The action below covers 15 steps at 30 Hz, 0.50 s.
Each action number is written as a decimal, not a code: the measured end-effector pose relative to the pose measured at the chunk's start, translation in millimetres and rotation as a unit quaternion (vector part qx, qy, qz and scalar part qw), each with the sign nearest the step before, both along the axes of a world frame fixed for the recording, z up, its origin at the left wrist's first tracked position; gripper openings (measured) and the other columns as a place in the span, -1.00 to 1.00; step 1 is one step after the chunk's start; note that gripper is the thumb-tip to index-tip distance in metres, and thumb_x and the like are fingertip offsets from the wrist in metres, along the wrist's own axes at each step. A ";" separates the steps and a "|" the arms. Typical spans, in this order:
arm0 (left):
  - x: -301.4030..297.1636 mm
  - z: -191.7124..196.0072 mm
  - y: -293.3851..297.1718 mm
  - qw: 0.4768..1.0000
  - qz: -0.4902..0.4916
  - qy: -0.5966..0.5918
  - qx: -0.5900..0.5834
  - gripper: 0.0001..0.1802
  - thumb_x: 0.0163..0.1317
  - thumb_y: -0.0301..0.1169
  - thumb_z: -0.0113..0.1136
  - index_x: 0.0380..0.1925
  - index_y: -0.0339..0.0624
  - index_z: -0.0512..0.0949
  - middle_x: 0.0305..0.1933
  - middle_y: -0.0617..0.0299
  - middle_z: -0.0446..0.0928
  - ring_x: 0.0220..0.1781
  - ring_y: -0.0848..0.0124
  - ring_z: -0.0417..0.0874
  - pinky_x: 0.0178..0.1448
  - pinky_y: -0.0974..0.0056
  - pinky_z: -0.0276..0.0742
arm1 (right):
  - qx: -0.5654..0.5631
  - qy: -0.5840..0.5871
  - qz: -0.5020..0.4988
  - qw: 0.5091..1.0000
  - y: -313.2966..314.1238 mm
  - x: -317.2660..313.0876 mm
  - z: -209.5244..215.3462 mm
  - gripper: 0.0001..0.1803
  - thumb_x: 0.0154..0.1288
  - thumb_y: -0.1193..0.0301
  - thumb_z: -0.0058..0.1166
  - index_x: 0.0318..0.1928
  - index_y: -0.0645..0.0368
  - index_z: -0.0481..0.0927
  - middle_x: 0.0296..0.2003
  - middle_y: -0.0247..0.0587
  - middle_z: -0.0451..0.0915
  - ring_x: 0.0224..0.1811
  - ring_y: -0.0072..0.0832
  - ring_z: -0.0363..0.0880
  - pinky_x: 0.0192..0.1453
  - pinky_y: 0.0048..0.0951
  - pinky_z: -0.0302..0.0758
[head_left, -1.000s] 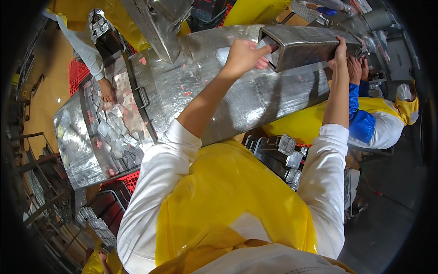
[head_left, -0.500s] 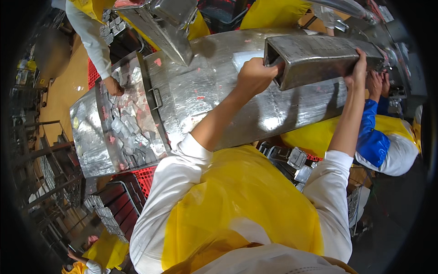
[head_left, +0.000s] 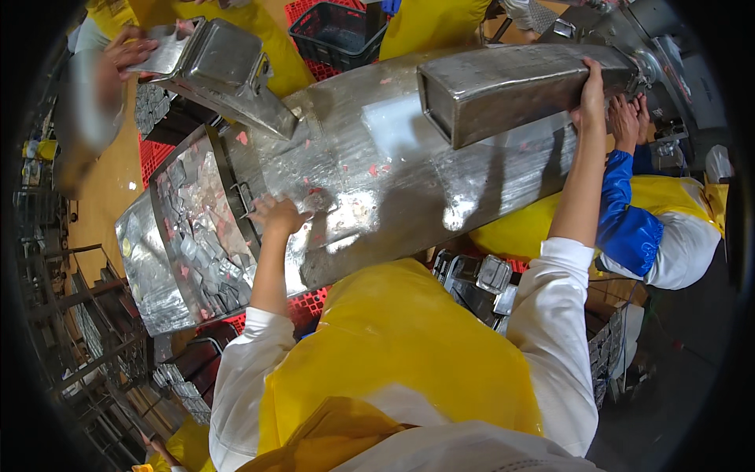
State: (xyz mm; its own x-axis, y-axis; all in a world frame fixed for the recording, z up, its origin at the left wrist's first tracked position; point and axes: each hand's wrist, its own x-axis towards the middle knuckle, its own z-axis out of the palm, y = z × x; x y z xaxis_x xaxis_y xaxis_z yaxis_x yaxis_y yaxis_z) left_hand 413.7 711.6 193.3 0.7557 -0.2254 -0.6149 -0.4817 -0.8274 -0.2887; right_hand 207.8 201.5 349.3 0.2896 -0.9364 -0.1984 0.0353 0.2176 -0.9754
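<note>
My right hand (head_left: 590, 98) is wrapped round the far side and top of a long square metal mould (head_left: 511, 86), raised over the metal work table (head_left: 393, 204). The mould's left end faces me and looks dark and recessed. My left hand (head_left: 279, 214) has its fingers spread and holds nothing, low over the table beside a metal handle (head_left: 245, 197). Whether it touches the table I cannot tell. Past that handle lies a shallow tray section (head_left: 224, 177) with many grey metal plates (head_left: 208, 259) and pink scraps. A clear plastic sheet (head_left: 385, 130) lies near the mould.
At right, a co-worker's hands (head_left: 629, 122) in blue sleeves work by the mould's far end. Upper left, another person's hand (head_left: 130, 51) touches a metal mould (head_left: 228, 63) leaning over the table. A black crate (head_left: 334, 35) stands beyond; metal moulds (head_left: 480, 279) sit below the near edge.
My left hand has left the mould's end and moved left and down to the table, its fingers opening. The co-worker at upper left has withdrawn a hand from the tray section.
</note>
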 end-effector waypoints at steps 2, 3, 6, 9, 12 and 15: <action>21.9 -13.5 -19.1 0.871 0.045 0.199 -0.448 0.09 0.23 0.35 0.00 0.45 -0.31 0.03 0.52 -0.20 0.03 0.51 -0.05 0.16 0.43 -0.07 0.24 | -0.016 -0.003 -0.003 1.000 2.1 -0.3 -1.4 -0.15 0.14 -0.09 0.10 0.24 0.32 0.36 0.07 0.07 0.53 -0.04 -0.13 0.63 0.02 -0.04 0.57; 13.8 8.5 -44.8 0.771 0.133 0.288 -0.553 0.06 0.25 0.33 -0.02 0.45 -0.30 0.05 0.49 -0.16 0.10 0.48 -0.03 0.22 0.39 -0.08 0.28 | -0.021 0.014 -0.016 1.000 20.5 2.0 1.4 -0.06 0.13 -0.17 0.14 0.28 0.36 0.33 0.10 0.11 0.52 -0.02 -0.12 0.62 0.05 0.00 0.53; -24.3 87.7 -121.6 0.537 0.310 0.372 -0.691 -0.05 0.28 0.30 -0.03 0.39 -0.26 0.19 0.35 -0.05 0.32 0.37 0.08 0.37 0.31 -0.02 0.39 | -0.013 0.044 0.030 0.999 39.1 0.9 -14.3 -0.16 0.16 -0.31 0.06 0.11 0.22 0.49 -0.11 -0.16 0.63 -0.13 -0.35 0.67 -0.23 -0.28 0.62; -33.8 119.7 -143.2 0.415 0.356 0.411 -0.730 -0.17 0.26 0.29 -0.01 0.27 -0.17 0.36 0.23 0.05 0.44 0.25 0.18 0.45 0.24 0.02 0.45 | -0.025 0.024 0.104 0.994 85.7 -15.7 -3.3 -0.10 0.16 -0.21 0.21 0.11 0.44 0.42 -0.10 0.00 0.56 -0.34 -0.37 0.65 -0.44 -0.37 0.66; -35.2 121.3 -121.8 0.352 0.398 0.410 -0.741 -0.33 0.23 0.22 0.07 0.12 -0.05 0.46 0.15 0.17 0.49 0.14 0.22 0.51 0.23 0.02 0.45 | -0.021 0.005 0.060 0.998 79.6 -45.7 -16.9 -0.27 0.28 0.00 0.22 0.05 0.52 0.42 -0.13 0.02 0.53 -0.33 -0.28 0.66 -0.34 -0.38 0.70; -37.4 132.4 -87.9 0.332 0.445 0.328 -0.764 -0.39 0.21 0.15 0.12 0.11 -0.01 0.44 0.10 0.20 0.50 0.12 0.22 0.52 0.24 0.03 0.43 | -0.060 -0.038 0.032 0.997 49.0 -70.1 -18.2 -0.44 0.40 0.15 0.10 0.04 0.51 0.41 -0.10 0.07 0.50 -0.14 -0.13 0.65 -0.08 -0.28 0.68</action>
